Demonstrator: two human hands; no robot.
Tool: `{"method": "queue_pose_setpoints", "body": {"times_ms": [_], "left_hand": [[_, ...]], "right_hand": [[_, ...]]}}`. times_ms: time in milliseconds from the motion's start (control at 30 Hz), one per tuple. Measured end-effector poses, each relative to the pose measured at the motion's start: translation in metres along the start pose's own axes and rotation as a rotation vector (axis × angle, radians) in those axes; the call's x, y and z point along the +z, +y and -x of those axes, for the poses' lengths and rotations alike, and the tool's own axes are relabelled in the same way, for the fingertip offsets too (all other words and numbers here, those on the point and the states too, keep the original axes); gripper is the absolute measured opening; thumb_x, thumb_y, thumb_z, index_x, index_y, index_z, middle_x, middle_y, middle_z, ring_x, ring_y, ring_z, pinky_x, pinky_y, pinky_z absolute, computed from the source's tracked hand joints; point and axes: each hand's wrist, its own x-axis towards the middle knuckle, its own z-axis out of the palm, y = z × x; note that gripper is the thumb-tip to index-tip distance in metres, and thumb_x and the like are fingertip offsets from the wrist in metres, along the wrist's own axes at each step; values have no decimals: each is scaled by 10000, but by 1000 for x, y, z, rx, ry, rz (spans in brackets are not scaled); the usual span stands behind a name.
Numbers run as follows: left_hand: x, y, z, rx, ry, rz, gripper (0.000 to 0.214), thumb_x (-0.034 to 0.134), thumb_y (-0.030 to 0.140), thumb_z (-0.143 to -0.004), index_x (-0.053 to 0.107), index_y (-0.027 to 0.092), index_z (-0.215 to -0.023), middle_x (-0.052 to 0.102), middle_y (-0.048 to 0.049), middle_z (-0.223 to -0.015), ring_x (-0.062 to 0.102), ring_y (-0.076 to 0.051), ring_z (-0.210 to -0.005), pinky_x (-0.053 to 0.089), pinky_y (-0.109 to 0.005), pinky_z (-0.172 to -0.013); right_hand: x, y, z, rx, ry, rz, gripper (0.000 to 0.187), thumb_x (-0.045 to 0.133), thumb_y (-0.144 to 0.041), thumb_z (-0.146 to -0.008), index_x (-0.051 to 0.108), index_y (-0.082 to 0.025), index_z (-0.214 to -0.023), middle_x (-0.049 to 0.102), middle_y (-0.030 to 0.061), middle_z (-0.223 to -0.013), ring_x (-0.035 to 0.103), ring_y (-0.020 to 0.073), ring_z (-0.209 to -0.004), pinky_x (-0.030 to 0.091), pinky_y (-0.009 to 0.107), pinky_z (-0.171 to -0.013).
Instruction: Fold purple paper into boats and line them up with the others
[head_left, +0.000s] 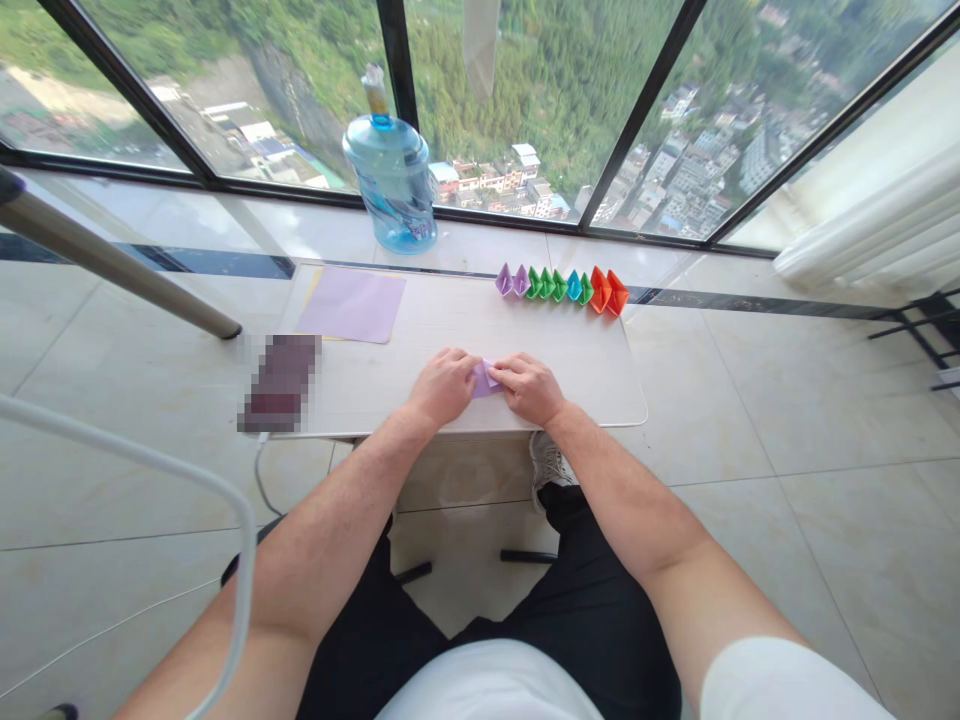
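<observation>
A small folded piece of purple paper (485,379) lies on the white table (600,380), pinched from both sides. My left hand (444,385) is closed on its left edge and my right hand (530,386) is closed on its right edge; most of the paper is hidden under my fingers. A row of several folded paper boats (562,285) in purple, green, blue and orange stands along the table's far edge. A stack of flat purple sheets (352,304) lies at the far left of the table.
A blurred dark object (279,383) with a cable sits at the table's left end. A blue water jug (392,176) stands on the window ledge behind. A metal pole (112,262) slants in at left; a white tube (187,480) curves nearby. Tiled floor surrounds.
</observation>
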Motion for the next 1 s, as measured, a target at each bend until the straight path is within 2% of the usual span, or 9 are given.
{"method": "queue_pose_setpoints", "body": {"times_ms": [167, 367, 567, 1000], "left_hand": [[-2, 2, 3, 27, -20, -11, 360, 512, 180, -933, 728, 226, -1216, 709, -96, -1070, 616, -238, -1020, 452, -394, -1024], [1, 4, 4, 3, -22, -61, 322, 602, 332, -936, 745, 238, -1208, 683, -114, -1092, 593, -265, -1024, 452, -406, -983], [3, 4, 4, -10, -30, -105, 358, 618, 393, -937, 731, 259, -1250, 660, -119, -1117, 578, -275, -1025, 440, -408, -961], [0, 7, 4, -34, -69, -139, 402, 616, 397, -945, 694, 249, -1310, 659, -121, -1152, 580, -282, -1062, 449, -416, -970]], "right_hand": [[-3, -3, 3, -8, -19, -5, 339, 518, -191, -962, 720, -178, -1233, 705, 124, -1221, 562, 267, -1149, 445, 436, -1040], [-5, -2, 3, -8, 0, -39, 327, 516, -227, -977, 727, -179, -1220, 707, 119, -1215, 559, 262, -1143, 445, 434, -1041], [-2, -2, 3, 37, 28, -51, 308, 517, -248, -989, 749, -187, -1182, 713, 115, -1203, 564, 259, -1137, 453, 433, -1043], [8, 5, 1, -49, 208, -119, 271, 569, -165, -947, 773, -189, -1124, 741, 113, -1085, 598, 256, -1039, 548, 449, -984]]}}
